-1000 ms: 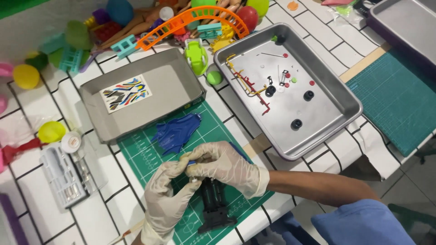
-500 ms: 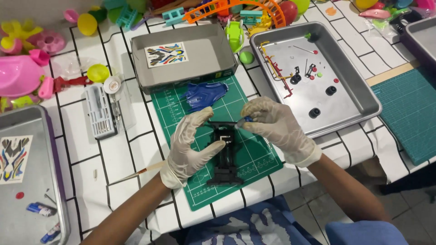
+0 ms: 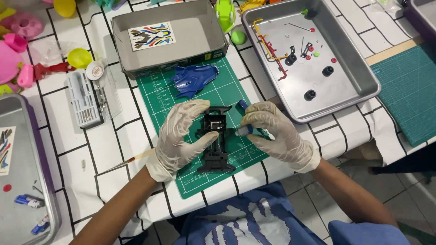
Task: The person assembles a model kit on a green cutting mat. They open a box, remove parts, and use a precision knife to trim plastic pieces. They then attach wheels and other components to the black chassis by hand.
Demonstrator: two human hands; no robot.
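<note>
The surface (image 3: 113, 136) is a white tiled pattern and carries three metal trays in clear view: one at far right (image 3: 359, 81) with small parts, one at the near left edge (image 3: 27, 190), and a corner of a third at the far right edge (image 3: 422, 13). A grey cardboard box (image 3: 181, 50) holding a sticker sheet sits far of the single green cutting mat (image 3: 190, 172); a second, teal mat (image 3: 408, 95) lies right.

One black toy-car chassis (image 3: 217, 140) rests on the green mat, with one blue body shell (image 3: 193, 80) just beyond it. The left hand (image 3: 181, 136) cups the chassis side, fingers curled against it. The right hand (image 3: 272, 131) pinches a small blue tool (image 3: 244, 129), probably a screwdriver, at the chassis.

Three black wheels (image 3: 310, 94) lie loose in the right tray.

The risk appears to be slippage: gloved fingers could lose the little tool, or a pressed chassis could skid off the mat and knock small parts to the floor.
</note>
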